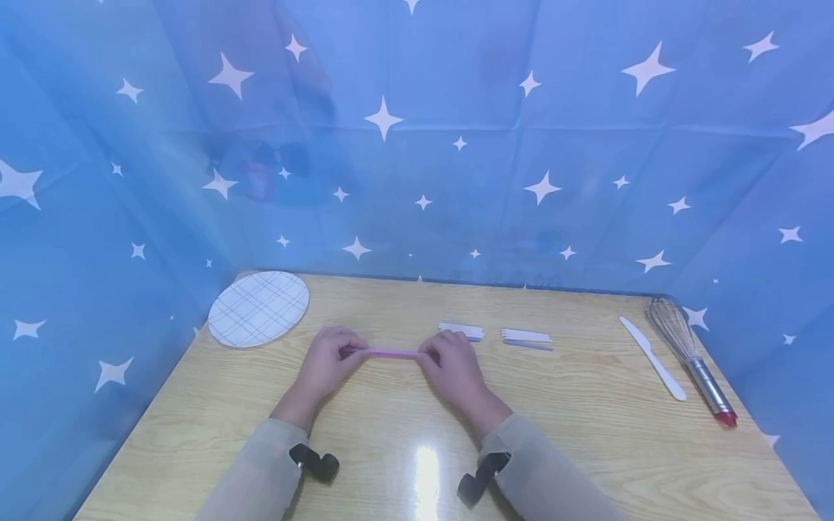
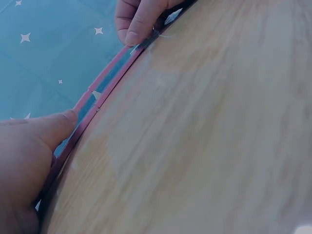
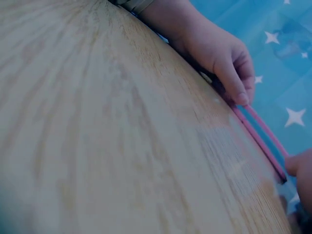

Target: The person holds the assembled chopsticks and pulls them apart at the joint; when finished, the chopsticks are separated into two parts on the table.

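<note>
Occlusion: pink strip (image 1: pixel 393 354) ends hidden in grips; second pink line (image 2: pixel 88 119) beneath, reflection or not unclear; sleeves (image 1: pixel 257 470) cut off | left hand (image 1: pixel 329 362): closed, pinching strip's left end | right hand (image 1: pixel 454 367): closed, pinching right end | strip: between hands, over table (image 1: pixel 384 420), contact unclear

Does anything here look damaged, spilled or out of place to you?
I see no spill on the table. Only the pink stick, held between the left hand and right hand, looks slightly odd: the left wrist view shows a small notch partway along, perhaps a joint or damage.
</note>
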`<state>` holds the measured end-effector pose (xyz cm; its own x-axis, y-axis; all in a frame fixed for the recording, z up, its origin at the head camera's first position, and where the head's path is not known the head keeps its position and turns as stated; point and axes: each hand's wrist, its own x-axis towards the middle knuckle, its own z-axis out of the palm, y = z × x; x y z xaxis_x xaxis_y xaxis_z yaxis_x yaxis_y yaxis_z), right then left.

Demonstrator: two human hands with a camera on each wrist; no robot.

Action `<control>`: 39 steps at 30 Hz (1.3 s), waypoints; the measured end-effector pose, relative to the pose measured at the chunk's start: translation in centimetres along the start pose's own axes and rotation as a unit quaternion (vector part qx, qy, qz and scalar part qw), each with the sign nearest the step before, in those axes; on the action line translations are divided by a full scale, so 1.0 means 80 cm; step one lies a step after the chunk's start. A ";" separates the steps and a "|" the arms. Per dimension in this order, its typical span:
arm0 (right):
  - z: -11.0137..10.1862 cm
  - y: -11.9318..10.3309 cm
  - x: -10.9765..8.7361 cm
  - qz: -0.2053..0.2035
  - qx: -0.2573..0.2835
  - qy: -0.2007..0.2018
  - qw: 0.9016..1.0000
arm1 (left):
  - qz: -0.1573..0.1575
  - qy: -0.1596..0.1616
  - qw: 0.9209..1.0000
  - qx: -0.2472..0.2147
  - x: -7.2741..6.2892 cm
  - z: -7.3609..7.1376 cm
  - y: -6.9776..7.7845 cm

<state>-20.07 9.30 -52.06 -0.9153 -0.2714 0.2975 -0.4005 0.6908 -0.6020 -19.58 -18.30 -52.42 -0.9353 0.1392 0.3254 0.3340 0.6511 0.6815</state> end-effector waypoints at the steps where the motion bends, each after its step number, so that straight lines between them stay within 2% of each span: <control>1: 0.000 0.000 0.000 0.000 0.005 0.002 1.000 | -0.001 0.001 1.000 -0.002 0.000 0.000 0.000; 9: -0.001 0.001 -0.002 0.001 0.037 0.011 0.999 | -0.023 0.018 0.999 -0.031 -0.005 0.000 -0.003; 19: -0.007 0.006 -0.008 0.012 0.056 0.016 0.998 | -0.001 0.032 0.999 -0.040 -0.009 0.003 -0.003; 23: -0.009 0.010 -0.011 -0.012 0.054 0.024 0.998 | 0.016 0.042 0.998 -0.036 -0.009 0.004 -0.002; 34: -0.022 0.020 -0.019 -0.050 0.044 0.041 0.997 | 0.033 0.041 0.999 0.002 -0.007 0.008 0.004; 39: -0.028 0.025 -0.022 -0.068 0.046 0.050 0.995 | 0.070 0.037 0.996 0.039 -0.006 0.008 0.005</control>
<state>-19.17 12.67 -52.17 -0.8450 -0.2869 0.4513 -0.5274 0.5870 -0.6142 -19.09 -17.59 -52.70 -0.8681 0.1794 0.4628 0.4478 0.6853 0.5743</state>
